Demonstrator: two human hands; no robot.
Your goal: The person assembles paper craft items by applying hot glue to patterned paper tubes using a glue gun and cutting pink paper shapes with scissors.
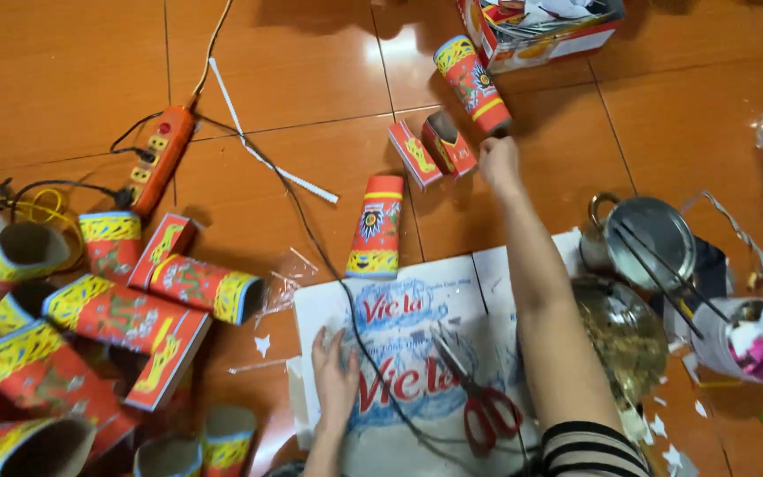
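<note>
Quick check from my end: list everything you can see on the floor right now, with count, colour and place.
Paper tubes: many, red and yellow, piled left; one upright centre; one lying near the top.
Small folded boxes: two, red, top centre.
Power strip: one, orange, upper left.
Cardboard sheet: one, white with blue and red print, bottom centre.
Scissors: one, red handles, on the cardboard.
Metal pot: one, silver, right.
Open carton: one, red, top.
Left hand: flat on the cardboard.
Right hand: touching the lying tube.
</note>
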